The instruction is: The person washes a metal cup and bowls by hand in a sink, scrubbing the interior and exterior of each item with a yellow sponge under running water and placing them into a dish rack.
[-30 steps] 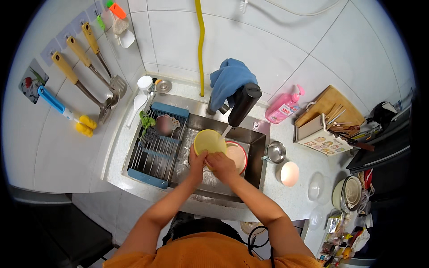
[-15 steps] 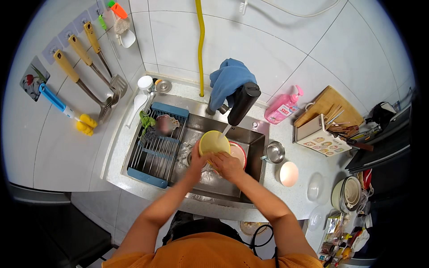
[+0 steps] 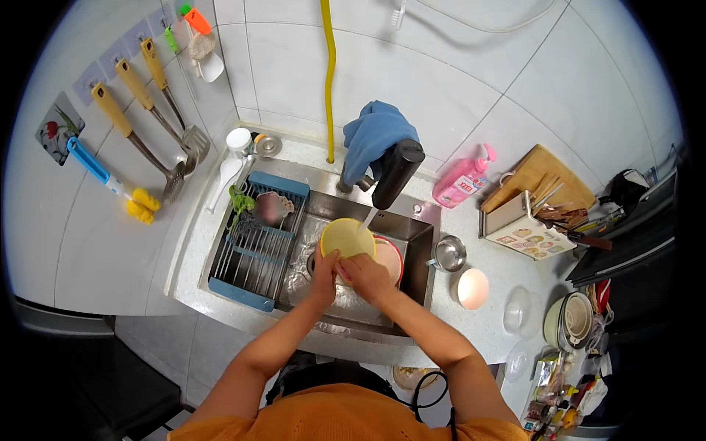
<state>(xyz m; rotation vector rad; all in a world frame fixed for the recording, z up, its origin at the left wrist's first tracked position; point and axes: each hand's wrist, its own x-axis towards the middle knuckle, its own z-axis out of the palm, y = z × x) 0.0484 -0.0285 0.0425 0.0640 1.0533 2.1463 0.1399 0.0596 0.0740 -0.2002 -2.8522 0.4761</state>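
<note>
Head view shows both hands over the steel sink (image 3: pixel 419 257), working a pale yellow bowl (image 3: pixel 347 237) under the black faucet (image 3: pixel 396 175), whose thin stream falls onto the bowl's upper right rim. The left hand (image 3: pixel 324 268) grips the bowl's lower left edge with fingers curled around it; the right hand (image 3: pixel 365 276) is closed on the lower right edge, thumb side against the bowl, though whether it also holds a sponge cannot be told. The bowl sits tilted above the middle of the sink basin, just in front of a pink-rimmed dish (image 3: pixel 390 259) lying toward the basin's right side. A blue drying rack (image 3: pixel 254 246) spans the sink's left half. By my reading, this is the rinsing or scrubbing step; a next move would call for turning the bowl under the stream while keeping both grips firm on the wet rim.
</note>
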